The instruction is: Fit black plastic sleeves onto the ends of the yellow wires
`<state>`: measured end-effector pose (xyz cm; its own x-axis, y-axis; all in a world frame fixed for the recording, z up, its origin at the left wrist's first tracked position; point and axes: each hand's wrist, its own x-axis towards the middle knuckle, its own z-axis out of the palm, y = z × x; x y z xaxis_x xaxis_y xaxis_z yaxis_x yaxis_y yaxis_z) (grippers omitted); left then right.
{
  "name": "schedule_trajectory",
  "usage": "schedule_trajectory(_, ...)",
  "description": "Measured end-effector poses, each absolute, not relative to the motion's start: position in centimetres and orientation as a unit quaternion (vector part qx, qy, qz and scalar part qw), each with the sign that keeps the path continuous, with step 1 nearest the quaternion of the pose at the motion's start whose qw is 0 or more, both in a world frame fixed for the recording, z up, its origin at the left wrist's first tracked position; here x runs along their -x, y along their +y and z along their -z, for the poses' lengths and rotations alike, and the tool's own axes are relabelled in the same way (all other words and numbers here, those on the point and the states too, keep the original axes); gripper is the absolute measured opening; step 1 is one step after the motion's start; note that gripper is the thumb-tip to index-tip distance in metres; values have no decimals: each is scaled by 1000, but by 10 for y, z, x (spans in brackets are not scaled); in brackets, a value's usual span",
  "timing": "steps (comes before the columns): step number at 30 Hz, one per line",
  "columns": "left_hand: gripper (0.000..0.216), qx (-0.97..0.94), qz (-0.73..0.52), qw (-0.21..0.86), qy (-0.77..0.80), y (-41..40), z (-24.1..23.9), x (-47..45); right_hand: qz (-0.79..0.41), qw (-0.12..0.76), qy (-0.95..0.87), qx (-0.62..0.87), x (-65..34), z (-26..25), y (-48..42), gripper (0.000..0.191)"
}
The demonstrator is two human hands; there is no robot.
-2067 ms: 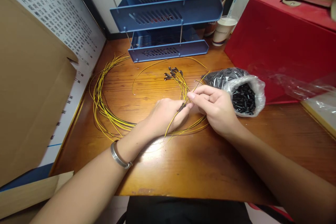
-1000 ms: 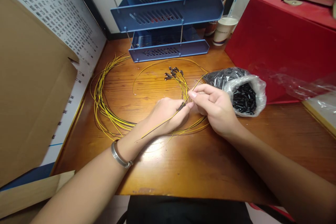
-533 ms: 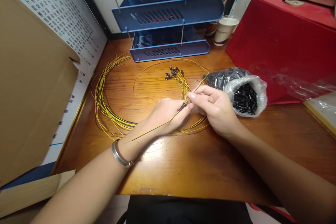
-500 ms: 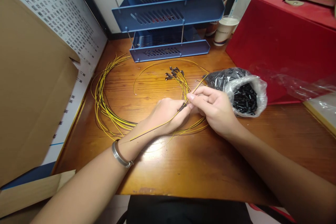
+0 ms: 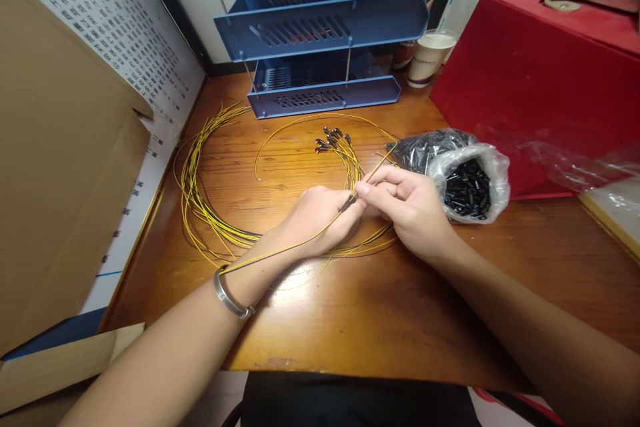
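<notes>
My left hand (image 5: pixel 325 213) is closed in a pinch on a small black sleeve (image 5: pixel 349 202). A thin yellow-and-black wire (image 5: pixel 300 240) runs through the sleeve, and its free end lies along my left wrist, reaching the metal bracelet (image 5: pixel 225 293). Close beside the sleeve, my right hand (image 5: pixel 407 203) pinches the same wire between thumb and forefinger. Its other part bends up near the plastic bag and arcs back over the table. Behind my hands lies a bundle of similar wires (image 5: pixel 200 203), several of them tipped with black ends (image 5: pixel 333 140).
On the right stands a clear plastic bag (image 5: pixel 497 203) of small black sleeves (image 5: pixel 467 190), against a red box (image 5: pixel 540 93). A blue two-tier tray (image 5: pixel 320 97) and a paper cup (image 5: pixel 430 57) are at the back. Cardboard (image 5: pixel 65 147) flanks the left side of the wooden table (image 5: pixel 340 333).
The wire's free end has slid further out of the sleeve to the left, from my wrist to the bracelet. Both hands stay in nearly the same place.
</notes>
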<state>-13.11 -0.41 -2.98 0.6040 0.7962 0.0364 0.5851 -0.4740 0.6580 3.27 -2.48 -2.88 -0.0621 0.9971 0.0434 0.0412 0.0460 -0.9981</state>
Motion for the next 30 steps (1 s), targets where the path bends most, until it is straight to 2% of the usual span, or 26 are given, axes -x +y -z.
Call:
schedule_trajectory(4,51,-837,-171,313,415,-4,30,131,-502,509,-513,476,-33,29,-24,31)
schedule_trajectory(9,52,-844,-173,304,406,-4,30,132,-496,474,-537,491,-33,29,-25,31)
schedule_trajectory(14,53,-838,-170,312,415,-4,30,132,-504,517,-508,470,-33,29,-24,29)
schedule_trajectory(19,51,-849,-183,291,402,-3,33,132,-472,475,-556,493,-33,29,-26,29)
schedule_trajectory(25,53,-840,-177,307,411,-4,33,132,-485,521,-514,479,-33,28,-25,32)
schedule_trajectory(30,51,-840,-179,306,410,-4,33,132,-470,479,-551,496,-33,29,-25,29)
